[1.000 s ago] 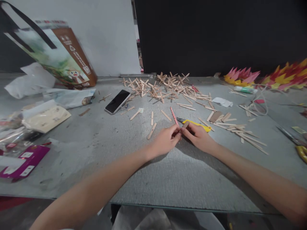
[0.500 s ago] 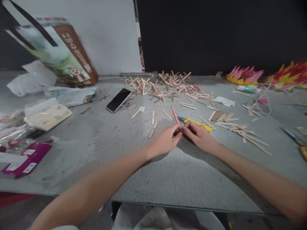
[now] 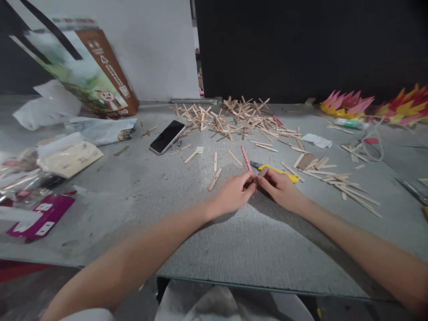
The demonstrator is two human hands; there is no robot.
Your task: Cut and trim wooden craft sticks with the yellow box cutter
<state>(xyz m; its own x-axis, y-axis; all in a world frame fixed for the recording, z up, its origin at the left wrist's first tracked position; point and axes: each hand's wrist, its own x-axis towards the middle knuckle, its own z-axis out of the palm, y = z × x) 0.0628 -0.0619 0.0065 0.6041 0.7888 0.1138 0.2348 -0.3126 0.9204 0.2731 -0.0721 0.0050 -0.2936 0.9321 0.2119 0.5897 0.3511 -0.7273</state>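
My left hand (image 3: 236,191) is closed, its fingertips pinched close to those of my right hand; what it holds is too small to make out. A small brown piece (image 3: 263,172) sticks up from the closed fingers of my right hand (image 3: 282,191). Just beyond my left fingertips is a red and white patterned strip (image 3: 245,157). A yellow cutter (image 3: 284,174) with a dark tip lies behind my right hand. Loose wooden sticks (image 3: 215,179) lie left of the strip, and more sticks (image 3: 354,192) are spread to the right.
A heap of crossed sticks (image 3: 234,117) lies at the back of the grey table (image 3: 127,223). A phone (image 3: 167,136), a printed bag (image 3: 96,80) and a purple packet (image 3: 45,216) are on the left. Paper flames (image 3: 347,107), a glue tube (image 3: 351,123) and scissors (image 3: 411,191) are on the right.
The camera view has shifted slightly. My hands stay together in nearly the same pose, with the brown piece still in my right fingers.
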